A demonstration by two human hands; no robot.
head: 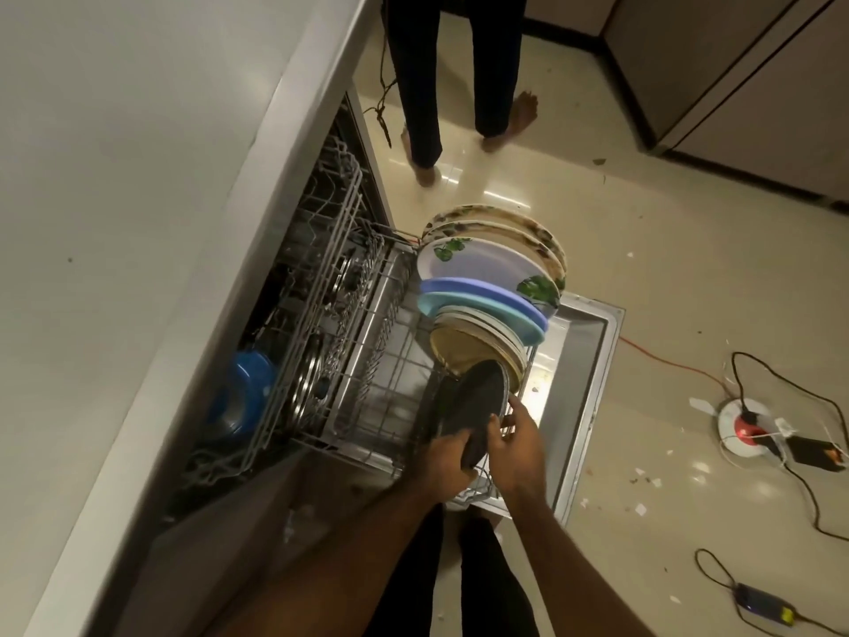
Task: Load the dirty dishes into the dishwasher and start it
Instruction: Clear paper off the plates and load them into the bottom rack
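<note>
While the left hand (pixel 443 459) and right hand (pixel 517 436) both grip a dark round plate (pixel 471 404), it leans over the grey wire dishwasher rack (pixel 372 393), just beside a beige round plate (pixel 461 349).

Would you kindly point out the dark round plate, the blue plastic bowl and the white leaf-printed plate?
dark round plate (pixel 473 406): head view, centre of its face.
blue plastic bowl (pixel 248 379): head view, its blue wall.
white leaf-printed plate (pixel 478 268): head view, its plain middle.

The top edge cuts off the standing person (pixel 494 62).
</note>
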